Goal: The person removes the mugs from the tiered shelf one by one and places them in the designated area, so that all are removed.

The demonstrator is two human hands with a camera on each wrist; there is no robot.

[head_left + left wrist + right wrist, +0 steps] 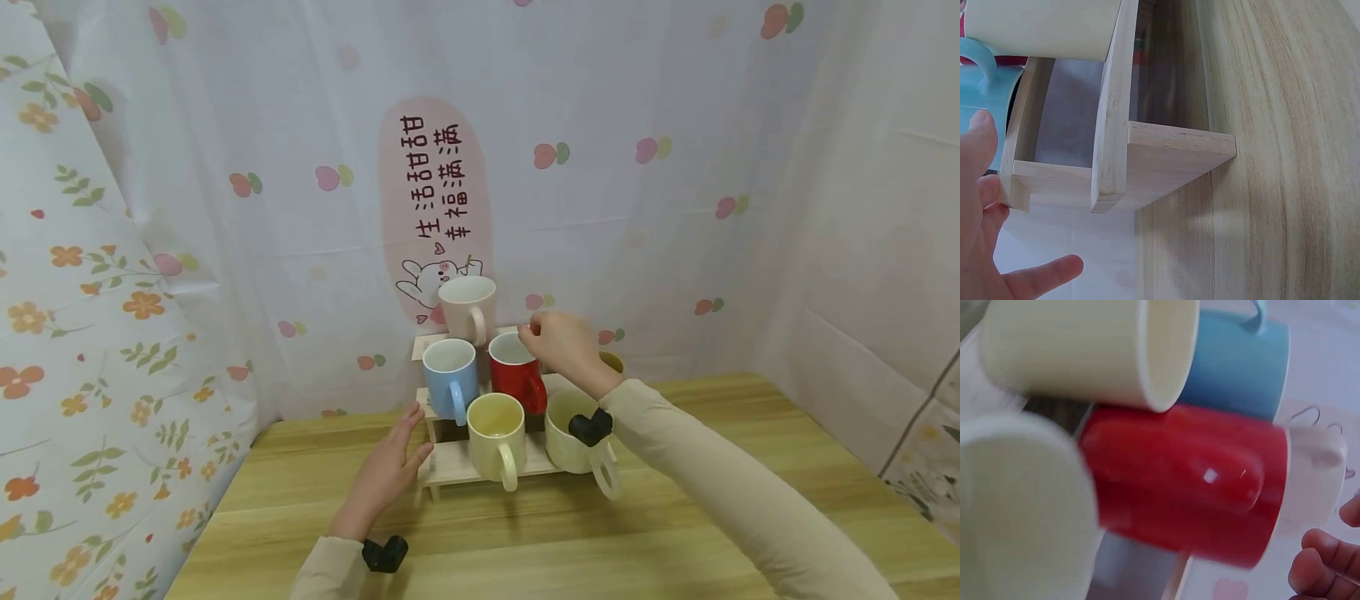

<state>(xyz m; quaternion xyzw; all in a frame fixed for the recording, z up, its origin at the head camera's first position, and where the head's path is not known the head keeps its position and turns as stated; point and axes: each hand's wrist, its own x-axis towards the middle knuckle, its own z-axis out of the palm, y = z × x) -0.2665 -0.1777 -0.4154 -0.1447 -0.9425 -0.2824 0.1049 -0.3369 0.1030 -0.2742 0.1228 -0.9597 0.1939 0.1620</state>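
A wooden three-tier rack (452, 468) holds several mugs. On its top tier stands a pink mug (459, 315); a blue mug (444, 385) and a red mug (510, 379) share the middle one. Yellow (487, 446) and pale cream (561, 446) mugs occupy the bottom tier. My left hand (382, 471) is beside the rack's left end, fingers extended, fingertips at the middle tier's edge (1019, 187). Above and right of the red mug is my right hand (566, 343), fingers loosely bent; the right wrist view shows nothing between its fingertips (1310, 572).
The rack stands on a wood-grain table (315, 487) near its back edge. A white printed curtain (600, 242) hangs right behind it, and a floral cloth (97, 350) drapes on the left. Part of a mustard mug (612, 362) shows behind my right wrist.
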